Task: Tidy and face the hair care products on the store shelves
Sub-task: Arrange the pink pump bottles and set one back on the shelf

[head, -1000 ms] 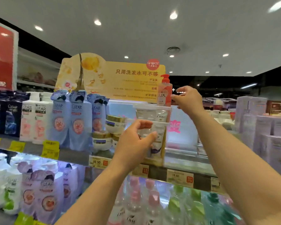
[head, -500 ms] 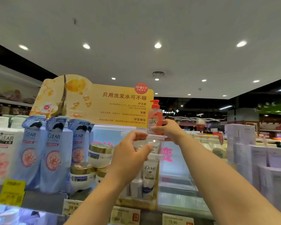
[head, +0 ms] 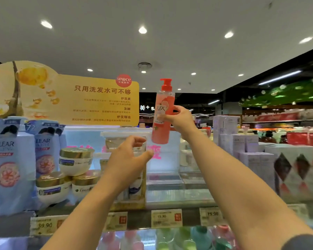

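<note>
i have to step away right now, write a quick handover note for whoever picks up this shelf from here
Right hand: grip on the pink Lux pump bottle, lifted clear above the top shelf.
Left hand: open, holding nothing, fingers spread in front of the Dove tube pack.
Blue Clear bottles stand label-forward at left; gold-lidded jars are stacked beside them.
Done: Lux bottle is off the shelf.
Left: find the Lux bottle its proper spot and set it down label out, then square up the Dove pack.
</note>
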`<state>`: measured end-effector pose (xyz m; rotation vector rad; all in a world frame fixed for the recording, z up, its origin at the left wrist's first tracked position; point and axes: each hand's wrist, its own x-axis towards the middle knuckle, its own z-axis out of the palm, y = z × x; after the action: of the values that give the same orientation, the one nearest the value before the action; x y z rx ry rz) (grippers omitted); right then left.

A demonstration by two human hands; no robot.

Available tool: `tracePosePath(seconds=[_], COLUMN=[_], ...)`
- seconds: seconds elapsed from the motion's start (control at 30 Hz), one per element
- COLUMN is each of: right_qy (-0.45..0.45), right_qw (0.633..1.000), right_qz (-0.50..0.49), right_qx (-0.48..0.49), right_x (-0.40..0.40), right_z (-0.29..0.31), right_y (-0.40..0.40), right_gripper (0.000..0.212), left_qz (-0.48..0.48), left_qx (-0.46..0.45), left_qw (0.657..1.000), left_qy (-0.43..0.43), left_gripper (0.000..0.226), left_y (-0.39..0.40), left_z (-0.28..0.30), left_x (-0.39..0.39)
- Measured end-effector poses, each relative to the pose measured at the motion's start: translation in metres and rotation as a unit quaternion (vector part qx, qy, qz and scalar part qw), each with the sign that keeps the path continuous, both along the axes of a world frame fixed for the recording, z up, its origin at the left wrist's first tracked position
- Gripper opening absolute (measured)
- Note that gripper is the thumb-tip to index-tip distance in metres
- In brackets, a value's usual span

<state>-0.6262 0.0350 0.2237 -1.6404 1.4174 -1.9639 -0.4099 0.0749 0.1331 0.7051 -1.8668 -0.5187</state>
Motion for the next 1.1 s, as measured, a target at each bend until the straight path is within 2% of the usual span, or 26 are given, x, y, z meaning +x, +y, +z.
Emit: tracePosePath(seconds=[0.07,0.17,0.3,0.47,0.63,0.8,0.93,1.0,1.1], right_qy=[0.005,0.024,0.035,0.009,-0.033,-0.051,-0.006,0.029,0.086], right_qw=[1.000,0.999,0.999,0.998,0.992,0.985,0.976,0.970,0.956], right_qz=[-0.005,-0.012,-0.023,-0.044,-0.085,-0.091,-0.092,-0.110,-0.140], right_qx=[-0.018,-0.028,-0.003,0.048,0.088,0.134,0.195,0.217,0.243], right_x=[-0.008,-0.018,-0.032,-0.068,-0.113,-0.157,-0.191,-0.203,-0.222], right_z=[0.005,0.007,-0.010,-0.063,-0.131,-0.184,-0.217,-0.231,-0.248], right_y=[0.031,0.086,0.166,0.259,0.328,0.363,0.373,0.374,0.372], right_gripper=[0.042,0.035,0.039,0.045,0.046,0.056,0.058,0.054,0.054], left_qz=[-0.024,-0.069,-0.145,-0.228,-0.327,-0.335,-0.317,-0.302,-0.266], left_qx=[0.005,0.013,0.028,0.031,0.042,0.124,0.138,0.131,0.135], left_qw=[0.999,0.995,0.982,0.972,0.944,0.933,0.938,0.943,0.951], left_qy=[0.020,0.069,0.115,0.047,-0.026,-0.036,-0.041,-0.049,-0.078], left_gripper=[0.031,0.029,0.034,0.067,0.057,0.086,0.045,0.042,0.050], left_y=[0.006,0.024,0.053,0.095,0.142,0.171,0.190,0.198,0.205], left_z=[-0.001,-0.005,-0.010,-0.030,-0.064,-0.099,-0.120,-0.133,-0.153], left_x=[-0.016,-0.044,-0.080,-0.126,-0.182,-0.237,-0.275,-0.292,-0.312])
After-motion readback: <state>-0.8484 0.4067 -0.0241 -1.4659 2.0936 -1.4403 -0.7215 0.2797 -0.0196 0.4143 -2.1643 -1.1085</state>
